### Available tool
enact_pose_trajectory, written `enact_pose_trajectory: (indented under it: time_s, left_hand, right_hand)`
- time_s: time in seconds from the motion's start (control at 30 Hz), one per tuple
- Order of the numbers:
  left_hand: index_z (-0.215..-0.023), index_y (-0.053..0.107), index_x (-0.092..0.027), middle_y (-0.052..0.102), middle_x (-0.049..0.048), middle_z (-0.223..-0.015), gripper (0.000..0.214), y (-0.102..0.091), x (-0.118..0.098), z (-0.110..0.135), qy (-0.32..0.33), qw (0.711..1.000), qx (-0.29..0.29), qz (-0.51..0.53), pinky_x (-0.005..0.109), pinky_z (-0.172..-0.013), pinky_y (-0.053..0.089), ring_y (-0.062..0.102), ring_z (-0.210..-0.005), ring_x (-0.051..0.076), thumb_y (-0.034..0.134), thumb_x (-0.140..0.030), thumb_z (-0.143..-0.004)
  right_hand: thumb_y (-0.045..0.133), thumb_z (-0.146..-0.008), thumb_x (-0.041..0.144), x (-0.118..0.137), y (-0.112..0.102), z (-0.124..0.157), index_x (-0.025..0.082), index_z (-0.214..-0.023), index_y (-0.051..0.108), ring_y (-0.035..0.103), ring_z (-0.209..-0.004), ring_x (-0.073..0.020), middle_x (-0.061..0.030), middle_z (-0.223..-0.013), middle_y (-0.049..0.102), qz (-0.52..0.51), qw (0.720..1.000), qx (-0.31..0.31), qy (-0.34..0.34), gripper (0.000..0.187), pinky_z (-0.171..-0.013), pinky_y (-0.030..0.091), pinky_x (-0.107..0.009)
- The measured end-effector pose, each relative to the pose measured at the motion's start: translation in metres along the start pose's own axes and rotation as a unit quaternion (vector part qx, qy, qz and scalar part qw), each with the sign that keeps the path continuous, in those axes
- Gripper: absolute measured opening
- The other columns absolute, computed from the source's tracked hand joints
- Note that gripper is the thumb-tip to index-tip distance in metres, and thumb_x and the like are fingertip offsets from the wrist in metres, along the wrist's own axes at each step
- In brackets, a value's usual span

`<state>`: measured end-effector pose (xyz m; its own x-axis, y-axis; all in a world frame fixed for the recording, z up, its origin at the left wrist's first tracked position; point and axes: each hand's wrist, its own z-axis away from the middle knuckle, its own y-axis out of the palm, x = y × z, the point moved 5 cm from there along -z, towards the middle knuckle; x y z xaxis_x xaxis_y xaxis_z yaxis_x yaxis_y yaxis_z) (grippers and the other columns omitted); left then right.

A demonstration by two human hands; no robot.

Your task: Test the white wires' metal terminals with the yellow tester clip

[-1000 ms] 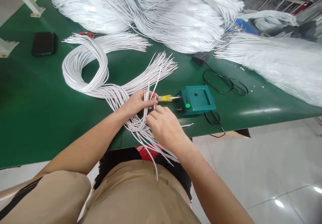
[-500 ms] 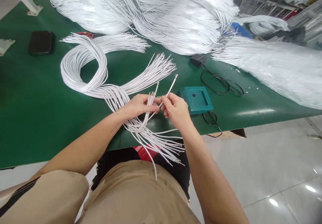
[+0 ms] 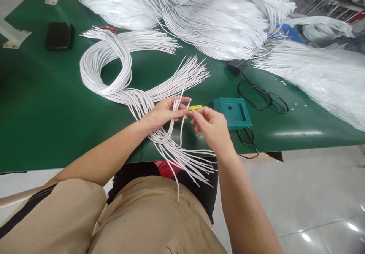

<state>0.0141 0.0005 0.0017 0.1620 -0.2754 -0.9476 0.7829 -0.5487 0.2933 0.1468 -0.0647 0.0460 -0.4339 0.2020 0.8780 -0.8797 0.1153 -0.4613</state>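
White slender wires [image 3: 137,99]; left hand [image 3: 164,113], right hand [image 3: 212,126] pinching.

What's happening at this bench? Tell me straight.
A person sits at a green table. The left hand grips a bunch of white wires trailing over the edge. The right hand pinches a single wire beside it, near a yellow-handled tool and a teal box.
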Motion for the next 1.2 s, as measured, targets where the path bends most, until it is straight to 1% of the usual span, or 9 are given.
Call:
enact_pose_trajectory:
  time_s: [0.13,0.27,0.4,0.53,0.63,0.7,0.8,0.97,1.2]
  left_hand:
    - [-0.100,0.052,-0.017,0.064,-0.0033,-0.069,0.042,0.003,-0.005,0.002,0.022,1.000,-0.011,-0.019,0.018,-0.053,0.040,0.059,-0.059,0.007,0.079,-0.026,-0.069]
    - [-0.095,0.048,-0.018,0.064,-0.0039,-0.069,0.040,0.006,-0.005,0.003,0.025,0.999,0.004,-0.037,0.017,-0.052,0.040,0.059,-0.060,0.007,0.078,-0.022,-0.068]
    - [-0.098,0.051,-0.016,0.064,-0.0022,-0.074,0.038,0.005,-0.002,0.002,0.019,0.999,0.007,-0.028,0.017,-0.052,0.041,0.057,-0.058,0.005,0.076,-0.022,-0.070]
    - [-0.100,0.049,-0.016,0.066,0.0008,-0.077,0.038,0.007,0.000,0.001,0.020,0.999,0.014,0.021,0.019,-0.053,0.043,0.064,-0.066,0.010,0.074,-0.023,-0.072]
    - [-0.101,0.045,-0.017,0.067,0.0011,-0.073,0.040,0.011,-0.001,0.002,0.027,0.999,0.029,0.031,0.019,-0.050,0.040,0.067,-0.066,0.013,0.073,-0.023,-0.074]
    - [-0.104,0.043,-0.017,0.067,0.0011,-0.071,0.040,0.012,-0.002,0.002,0.029,0.999,0.032,0.020,0.020,-0.049,0.039,0.066,-0.064,0.013,0.071,-0.023,-0.075]
    - [-0.110,0.043,-0.016,0.068,0.0017,-0.072,0.042,0.012,-0.003,0.003,0.033,0.999,0.039,0.001,0.021,-0.050,0.039,0.066,-0.063,0.013,0.068,-0.024,-0.078]
    - [-0.120,0.043,-0.015,0.066,0.0013,-0.074,0.051,0.013,-0.005,0.004,0.043,0.997,0.058,-0.018,0.020,-0.051,0.041,0.066,-0.065,0.013,0.069,-0.026,-0.078]
    - [-0.134,0.046,-0.018,0.061,0.0003,-0.078,0.060,0.012,-0.006,0.005,0.060,0.996,0.057,-0.044,0.019,-0.053,0.043,0.064,-0.070,0.012,0.069,-0.030,-0.079]
  right_hand:
    - [0.067,-0.074,0.046,0.007,-0.003,-0.011,0.019,-0.083,0.066,0.057,-0.060,-0.0124,0.0000,-0.069,0.066,-0.024,0.999,-0.018,-0.014,0.028,-0.052,0.046,-0.023]
    - [0.070,-0.070,0.042,0.004,0.005,-0.017,0.017,-0.071,0.064,0.054,-0.056,-0.0109,0.0006,-0.063,0.061,-0.112,0.993,-0.004,0.019,0.026,-0.052,0.047,-0.023]
    - [0.068,-0.072,0.035,-0.001,0.009,-0.018,0.016,-0.070,0.066,0.044,-0.051,-0.0071,0.0019,-0.061,0.056,-0.225,0.974,0.005,0.041,0.019,-0.052,0.045,-0.022]
    - [0.068,-0.070,0.032,-0.008,0.015,-0.017,0.017,-0.067,0.064,0.044,-0.052,-0.0071,0.0026,-0.060,0.054,-0.300,0.951,0.027,0.077,0.016,-0.053,0.042,-0.022]
    - [0.065,-0.071,0.028,-0.008,0.016,-0.016,0.017,-0.063,0.060,0.047,-0.053,-0.0077,0.0025,-0.058,0.053,-0.299,0.950,0.031,0.081,0.015,-0.053,0.040,-0.022]
    - [0.062,-0.072,0.025,-0.006,0.014,-0.018,0.016,-0.075,0.066,0.047,-0.053,-0.0080,0.0038,-0.057,0.053,-0.282,0.957,0.031,0.066,0.010,-0.055,0.041,-0.023]
    - [0.063,-0.075,0.027,0.001,0.010,-0.020,0.018,-0.096,0.069,0.048,-0.055,-0.0084,0.0052,-0.060,0.055,-0.257,0.966,0.031,0.025,0.024,-0.058,0.043,-0.023]
    - [0.070,-0.074,0.036,0.001,0.006,-0.022,0.018,-0.074,0.068,0.053,-0.056,-0.0094,0.0027,-0.060,0.060,-0.218,0.976,0.024,0.007,0.018,-0.059,0.044,-0.024]
    - [0.071,-0.069,0.029,-0.009,0.006,-0.018,0.016,-0.077,0.071,0.051,-0.058,-0.0078,0.0007,-0.067,0.065,-0.266,0.963,-0.012,0.046,0.015,-0.060,0.043,-0.023]
